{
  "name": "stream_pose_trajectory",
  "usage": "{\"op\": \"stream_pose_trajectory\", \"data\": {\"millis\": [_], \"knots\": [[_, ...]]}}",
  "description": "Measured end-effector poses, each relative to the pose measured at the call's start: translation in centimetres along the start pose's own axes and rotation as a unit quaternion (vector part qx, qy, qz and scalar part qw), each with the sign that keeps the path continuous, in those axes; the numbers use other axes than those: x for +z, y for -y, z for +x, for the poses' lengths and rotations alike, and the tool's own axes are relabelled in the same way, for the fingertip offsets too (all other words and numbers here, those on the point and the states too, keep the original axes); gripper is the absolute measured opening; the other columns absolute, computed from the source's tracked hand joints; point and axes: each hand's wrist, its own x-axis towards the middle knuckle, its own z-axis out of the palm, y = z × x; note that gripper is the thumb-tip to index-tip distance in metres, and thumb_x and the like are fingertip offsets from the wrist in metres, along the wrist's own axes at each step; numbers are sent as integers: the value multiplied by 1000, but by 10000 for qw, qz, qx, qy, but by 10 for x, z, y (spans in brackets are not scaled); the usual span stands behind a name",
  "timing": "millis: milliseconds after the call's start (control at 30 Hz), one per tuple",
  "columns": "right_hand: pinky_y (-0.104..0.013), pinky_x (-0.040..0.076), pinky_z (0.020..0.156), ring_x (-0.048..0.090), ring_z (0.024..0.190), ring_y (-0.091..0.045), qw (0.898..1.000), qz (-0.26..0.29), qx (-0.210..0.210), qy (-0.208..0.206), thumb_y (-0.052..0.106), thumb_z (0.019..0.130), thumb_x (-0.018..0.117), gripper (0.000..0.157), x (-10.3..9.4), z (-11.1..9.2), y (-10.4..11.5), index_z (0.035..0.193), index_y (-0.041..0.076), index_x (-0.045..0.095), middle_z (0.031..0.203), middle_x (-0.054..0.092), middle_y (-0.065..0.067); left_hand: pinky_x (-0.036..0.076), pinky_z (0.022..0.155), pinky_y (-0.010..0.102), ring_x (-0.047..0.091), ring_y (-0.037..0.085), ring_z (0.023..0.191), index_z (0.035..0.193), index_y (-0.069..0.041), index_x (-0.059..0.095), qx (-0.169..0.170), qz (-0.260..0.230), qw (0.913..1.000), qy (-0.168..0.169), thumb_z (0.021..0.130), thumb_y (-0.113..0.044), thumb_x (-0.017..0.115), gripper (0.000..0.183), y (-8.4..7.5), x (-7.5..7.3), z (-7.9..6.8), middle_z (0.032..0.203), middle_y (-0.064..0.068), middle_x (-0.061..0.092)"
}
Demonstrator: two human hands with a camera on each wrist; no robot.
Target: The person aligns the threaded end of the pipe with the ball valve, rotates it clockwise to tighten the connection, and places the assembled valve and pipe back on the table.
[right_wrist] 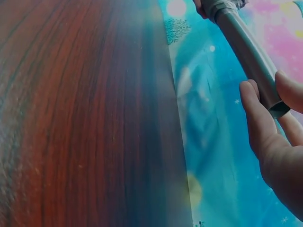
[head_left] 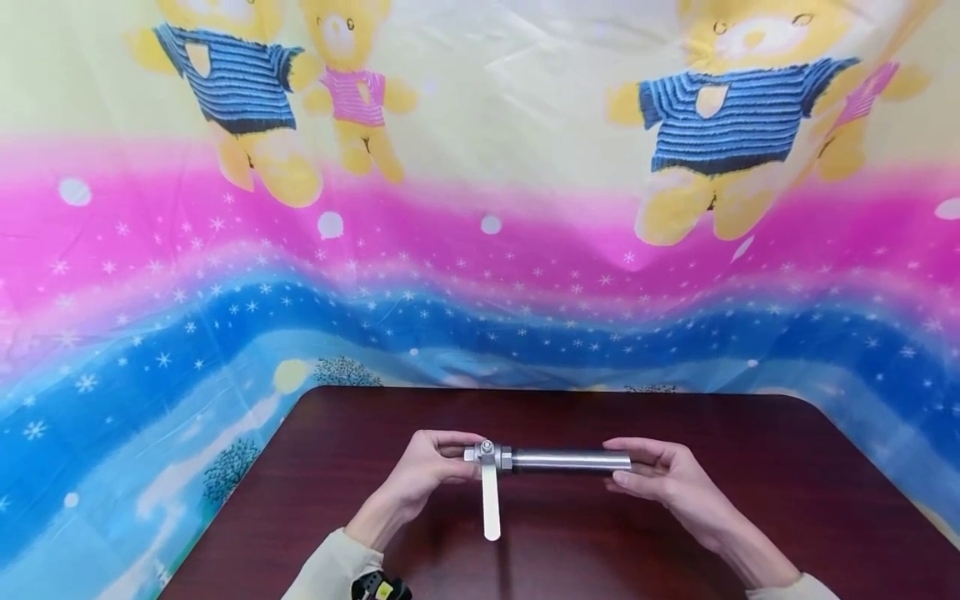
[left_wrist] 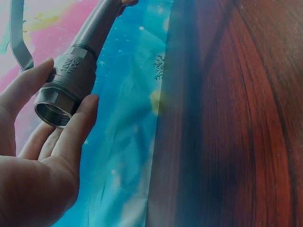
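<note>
1. Valve point(left_wrist: 75, 73) is pinched at L end by L hand's point(head_left: 423, 473) thumb & fingers.
2. Pipe point(head_left: 570, 460), joined to valve's R side, is pinched at R end by R hand point(head_left: 681, 482).
3. Both are held above table point(head_left: 585, 550), w/ lever point(head_left: 491, 504) pointed near.

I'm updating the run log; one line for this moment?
left hand: grips silver metal lever valve | right hand: holds free end of attached silver metal tube | both above dark red-brown wood-grain table
</note>
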Motion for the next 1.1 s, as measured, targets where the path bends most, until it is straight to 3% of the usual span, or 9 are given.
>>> {"op": "stream_pose_trajectory", "data": {"millis": [300, 533, 800, 1100], "knots": [[-44, 59, 91, 75, 99, -31, 9997, -251, 42, -8, 5, 104, 65, 45, 5, 3, 0, 140, -19, 53, 118, 72, -18, 62, 80, 39, 75, 19, 85, 125, 9, 72, 56, -25, 10000, -39, 79, 7, 79, 46, -1, -2, -1, 105, 18, 77], [-45, 60, 91, 74, 98, -37, 9991, -375, 19, -177, 5, 99, 72, 44, 12, 1, 1, 139, -6, 59, 121, 67, -17, 62, 78, 34, 75, 18, 85, 125, 10, 72, 16, -104, 9999, -97, 80, 9, 79, 46, 2, -2, 0, 106, 18, 77], [-36, 60, 88, 75, 97, -32, 9951, -896, 87, -415, 10, 99, 73, 49, 11, 3, 2, 140, -12, 58, 116, 73, -22, 62, 78, 35, 76, 19, 83, 125, 10, 72, 2, -167, 9998, -106, 81, 9, 79, 45, 2, -3, 1, 107, 18, 77], [-36, 60, 88, 75, 98, -31, 9952, -860, -30, -470, 7, 96, 76, 46, 13, 0, 7, 137, -6, 61, 121, 73, -11, 62, 76, 33, 77, 20, 83, 127, 13, 69, -21, -258, 9996, -80, 80, 11, 76, 47, 3, -2, 0, 108, 20, 76]]}}
